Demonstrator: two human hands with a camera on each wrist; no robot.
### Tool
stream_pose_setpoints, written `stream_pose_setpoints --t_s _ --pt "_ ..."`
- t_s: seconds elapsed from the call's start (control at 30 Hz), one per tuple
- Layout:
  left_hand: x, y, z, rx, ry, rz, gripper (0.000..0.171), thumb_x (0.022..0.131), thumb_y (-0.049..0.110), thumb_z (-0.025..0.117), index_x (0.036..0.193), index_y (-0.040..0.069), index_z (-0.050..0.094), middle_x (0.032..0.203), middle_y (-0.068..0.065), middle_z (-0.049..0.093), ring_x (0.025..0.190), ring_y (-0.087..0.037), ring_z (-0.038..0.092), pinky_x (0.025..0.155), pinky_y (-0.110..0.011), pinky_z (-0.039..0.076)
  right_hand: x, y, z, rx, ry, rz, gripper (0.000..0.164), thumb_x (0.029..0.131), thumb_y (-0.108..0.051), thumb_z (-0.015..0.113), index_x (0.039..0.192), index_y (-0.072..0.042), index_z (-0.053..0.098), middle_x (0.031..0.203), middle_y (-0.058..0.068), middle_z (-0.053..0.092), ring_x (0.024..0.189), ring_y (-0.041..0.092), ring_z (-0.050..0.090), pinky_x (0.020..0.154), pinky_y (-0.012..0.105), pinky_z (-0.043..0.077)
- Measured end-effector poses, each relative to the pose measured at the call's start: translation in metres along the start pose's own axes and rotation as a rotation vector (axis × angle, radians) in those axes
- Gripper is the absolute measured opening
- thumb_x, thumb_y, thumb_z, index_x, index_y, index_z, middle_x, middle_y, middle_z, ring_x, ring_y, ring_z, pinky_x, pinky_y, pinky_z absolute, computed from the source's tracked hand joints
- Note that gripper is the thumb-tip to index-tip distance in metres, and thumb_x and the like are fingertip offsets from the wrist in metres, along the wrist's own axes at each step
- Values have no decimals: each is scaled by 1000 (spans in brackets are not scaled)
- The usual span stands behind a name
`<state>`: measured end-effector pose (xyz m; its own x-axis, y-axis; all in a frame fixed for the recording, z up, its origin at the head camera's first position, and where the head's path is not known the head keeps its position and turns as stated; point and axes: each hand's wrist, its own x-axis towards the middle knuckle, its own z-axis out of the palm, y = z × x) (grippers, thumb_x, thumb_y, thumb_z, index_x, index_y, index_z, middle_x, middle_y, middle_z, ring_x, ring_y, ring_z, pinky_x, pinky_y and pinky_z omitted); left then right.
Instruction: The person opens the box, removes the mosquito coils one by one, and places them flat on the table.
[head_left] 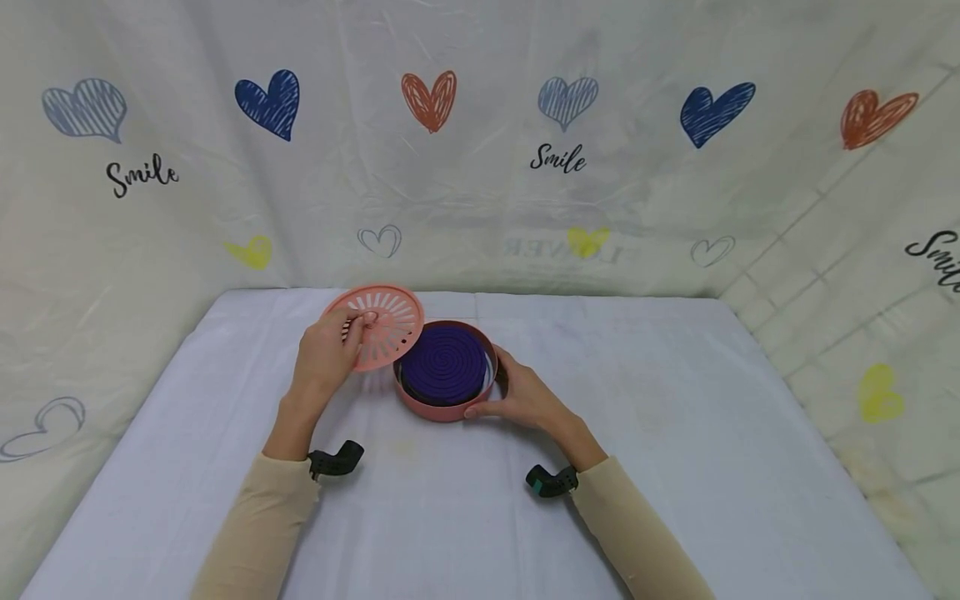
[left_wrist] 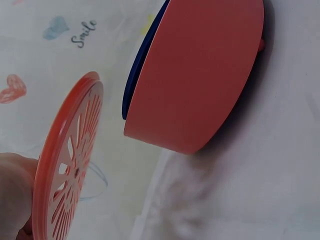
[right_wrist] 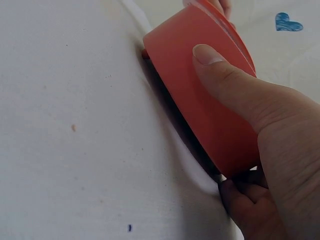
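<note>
A round pink mosquito coil holder (head_left: 431, 412) sits on the white cloth, its top uncovered. Inside lies a dark purple spiral mosquito coil (head_left: 444, 364), whose edge rises slightly above the rim in the left wrist view. My left hand (head_left: 327, 350) pinches the slotted pink lid (head_left: 401, 321) near its centre, holding it tilted above and left of the holder. My right hand (head_left: 528, 396) grips the holder's right side, with the thumb on the outer wall (right_wrist: 200, 110) and fingers around the lower far edge. Small feet show under the holder in the wrist views.
White cloth covers the table (head_left: 645, 400). Behind it hangs a pale curtain (head_left: 480, 192) printed with hearts and "Smile". Black wrist cameras (head_left: 337, 458) are strapped to both wrists, near the beige sleeves (head_left: 258, 525).
</note>
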<state>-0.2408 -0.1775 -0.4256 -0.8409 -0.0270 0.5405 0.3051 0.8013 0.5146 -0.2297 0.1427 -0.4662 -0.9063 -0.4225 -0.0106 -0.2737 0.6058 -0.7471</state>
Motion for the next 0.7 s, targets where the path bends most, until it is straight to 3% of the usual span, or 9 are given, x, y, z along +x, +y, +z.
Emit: stream_pose_setpoints --t_s 0.7 --pt "-1 -27 -8 40 -26 -117 23 100 13 58 110 -6 68 108 -27 71 103 -49 66 90 -59 51 0 0 1 7 1 -7 124 66 -56 89 161 -18 19 158 2 42 146 18 42 120 43 36"
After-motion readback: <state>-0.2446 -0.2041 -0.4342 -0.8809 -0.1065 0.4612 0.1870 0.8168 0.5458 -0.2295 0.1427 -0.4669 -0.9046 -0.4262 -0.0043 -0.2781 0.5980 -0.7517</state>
